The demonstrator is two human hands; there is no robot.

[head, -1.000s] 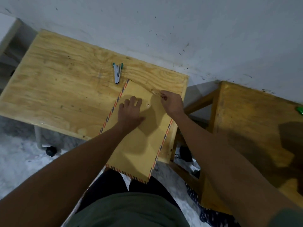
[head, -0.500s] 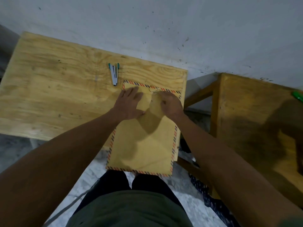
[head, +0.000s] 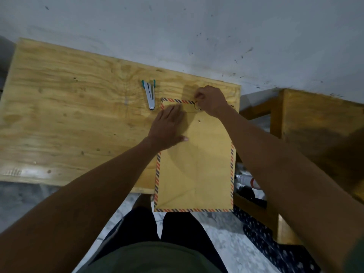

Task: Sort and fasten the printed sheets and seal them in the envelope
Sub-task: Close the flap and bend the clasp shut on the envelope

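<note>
left hand [head: 167, 129] flat, fingers straight, pressing envelope [head: 197, 164] near its folded flap. right hand [head: 211, 101] curled, fingertips pinching the string at the flap's clasp. envelope on table [head: 69, 115], lower end overhanging the near edge. stapler [head: 150, 95] just beside its top-left corner.

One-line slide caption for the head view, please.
Left hand flat on a brown stripe-edged envelope while right hand pinches its closure string; silver stapler beside it.

Bare tabletop [head: 69, 119] lies open leftward; only the stapler [head: 149, 95] stands just beside the envelope [head: 197, 164].
</note>
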